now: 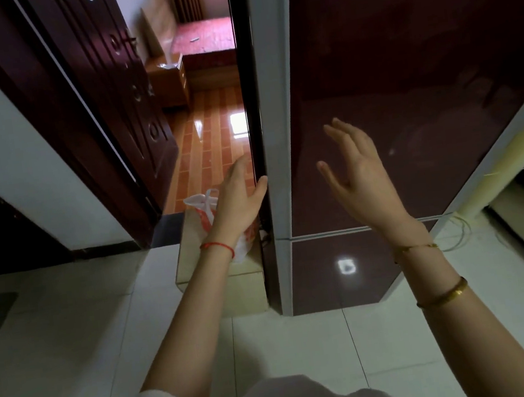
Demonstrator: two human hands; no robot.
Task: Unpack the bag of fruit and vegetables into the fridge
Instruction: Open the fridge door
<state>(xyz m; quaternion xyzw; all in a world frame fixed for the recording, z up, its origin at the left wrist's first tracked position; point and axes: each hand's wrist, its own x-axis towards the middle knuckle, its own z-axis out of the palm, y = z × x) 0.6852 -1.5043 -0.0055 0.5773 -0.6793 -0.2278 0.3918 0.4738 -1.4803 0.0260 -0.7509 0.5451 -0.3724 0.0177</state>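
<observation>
Fridge (404, 84): tall, glossy dark maroon front with grey edge trim, upper and lower doors both closed, standing on the white tiled floor (75, 350)
Left hand (241, 197): fingers reach round the left edge of the upper door, thumb tip on the grey trim; the fingers are hidden behind the edge, so cannot tell how firmly they grip; red string bracelet (217, 246) on the wrist
Right hand (358, 167): raised in front of the upper door, fingers straight and spread, holding nothing; two gold bangles (443, 293) on the forearm
Bag (206, 211): white plastic with red print, handles up, on a low pale box (231, 283) just left of the fridge, partly behind the left wrist
Background: dark wooden door (125, 99) open onto a room with orange floor tiles
</observation>
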